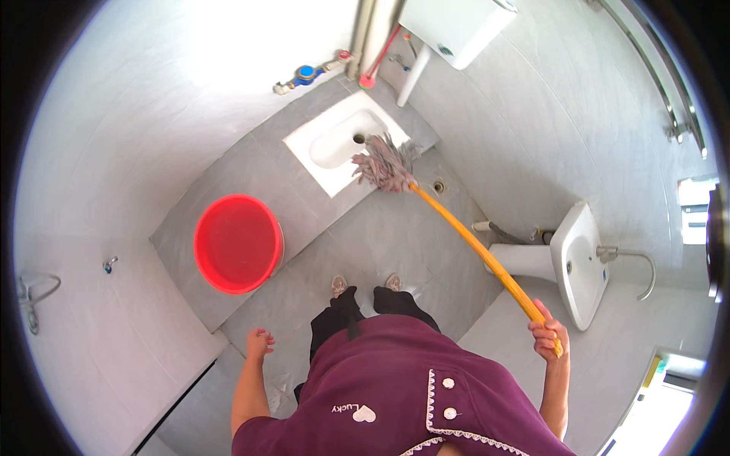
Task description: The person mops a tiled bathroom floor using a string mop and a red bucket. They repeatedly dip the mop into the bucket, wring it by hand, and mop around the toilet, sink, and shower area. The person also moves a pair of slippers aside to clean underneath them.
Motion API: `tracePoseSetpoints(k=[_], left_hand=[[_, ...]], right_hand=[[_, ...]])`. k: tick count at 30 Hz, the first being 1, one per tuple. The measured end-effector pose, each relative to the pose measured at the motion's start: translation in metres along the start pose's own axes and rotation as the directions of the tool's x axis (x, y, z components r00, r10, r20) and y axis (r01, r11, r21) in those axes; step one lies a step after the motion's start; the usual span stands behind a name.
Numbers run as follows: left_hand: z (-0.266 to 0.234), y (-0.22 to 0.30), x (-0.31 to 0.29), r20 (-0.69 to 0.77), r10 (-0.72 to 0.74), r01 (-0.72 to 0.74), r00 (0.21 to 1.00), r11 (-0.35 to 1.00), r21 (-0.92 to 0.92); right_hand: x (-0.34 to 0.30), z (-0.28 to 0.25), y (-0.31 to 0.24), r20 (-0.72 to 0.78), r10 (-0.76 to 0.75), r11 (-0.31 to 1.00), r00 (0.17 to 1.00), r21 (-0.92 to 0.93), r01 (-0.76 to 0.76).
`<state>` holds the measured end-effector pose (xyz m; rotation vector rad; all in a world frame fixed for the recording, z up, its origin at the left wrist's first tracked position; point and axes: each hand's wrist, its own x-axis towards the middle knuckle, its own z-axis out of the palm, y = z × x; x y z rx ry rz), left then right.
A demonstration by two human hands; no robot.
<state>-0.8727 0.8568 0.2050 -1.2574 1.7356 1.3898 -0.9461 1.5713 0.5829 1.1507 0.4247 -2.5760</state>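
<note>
My right hand (546, 333) is closed round the upper end of a mop's yellow handle (475, 243). The handle slants away to the far left, down to the mop's grey-pink strand head (384, 166). That head overlaps the right edge of the white squat toilet (313, 143), near its dark drain hole. My left hand (260, 343) hangs by my side with loosely bent fingers and holds nothing. Nearest to it is a red bucket (237, 243), farther off on the raised grey step; its inside looks plain red.
A white pedestal basin (579, 266) with a curved tap stands at the right. The raised step's edge (312, 243) runs between bucket and floor. A floor drain (439, 186) lies right of the mop head. A white cistern (456, 30) hangs on the far wall.
</note>
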Motion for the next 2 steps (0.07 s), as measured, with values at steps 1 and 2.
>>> tracePoseSetpoints(k=[1,2], left_hand=[[-0.0021,-0.0037,0.0011,0.013,-0.013,0.014,1.0,0.999,-0.032],[-0.0034,-0.0101,0.0024,0.026,-0.025,0.027,0.999,0.998,-0.064]], right_hand=[[-0.0055,0.0015,-0.0007,0.042,0.027,0.999,0.999,0.026,-0.028],[-0.0093,0.0026,-0.0033,0.083,0.054,0.997,0.995,0.05,-0.058]])
